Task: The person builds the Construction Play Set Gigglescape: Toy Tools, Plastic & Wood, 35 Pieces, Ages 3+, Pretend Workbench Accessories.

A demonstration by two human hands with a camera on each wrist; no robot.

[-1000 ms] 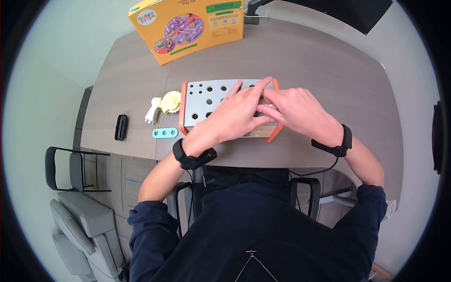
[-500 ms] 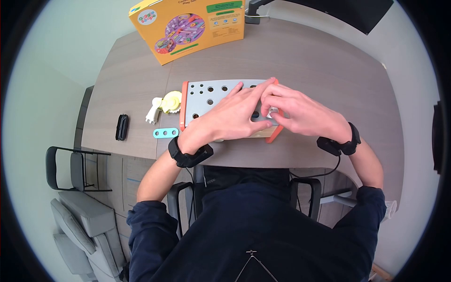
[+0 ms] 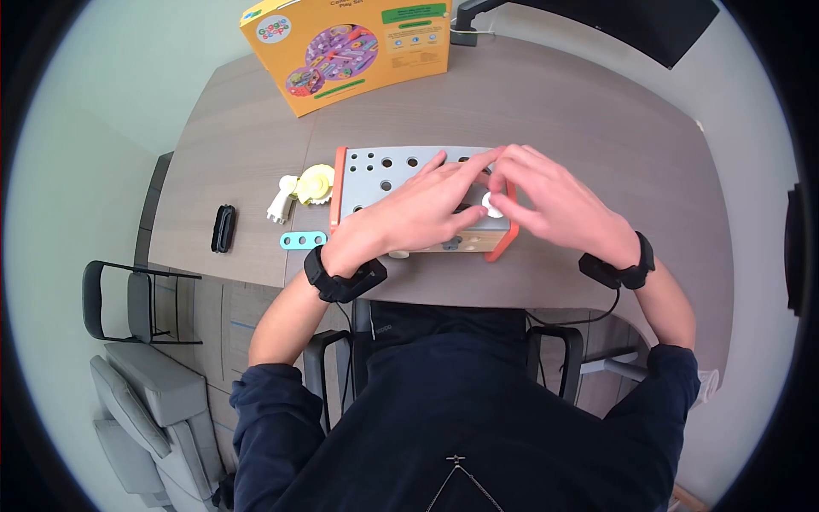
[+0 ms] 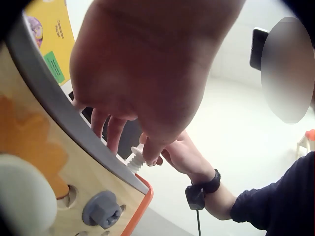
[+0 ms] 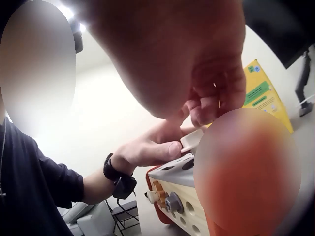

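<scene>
A white threaded screw [image 4: 135, 161] stands in the grey top of the toy bench [image 3: 367, 189] near its right end, part of its thread above the surface; its round head [image 3: 491, 205] shows between the hands. My left hand [image 3: 418, 200] lies across the top with fingers extended, its thumb beside the screw head. Over the same corner my right hand [image 3: 559, 200] bends its fingers and thumb loosely around the head, which looks free of a pinch. In the right wrist view, the curled right fingers [image 5: 204, 110] are just above the white head [image 5: 192, 141].
Left of the bench lie a pale yellow and white toy piece [image 3: 314, 185], a teal three-hole strip [image 3: 303, 241] and a black case [image 3: 223, 229]. Behind stands a yellow box [image 3: 358, 51]. A grey bolt [image 4: 104, 210] sticks out of the bench's wooden front.
My right fingers have loosened and lifted slightly from the screw head, which shows more clearly. The left hand has stayed nearly in place on the bench.
</scene>
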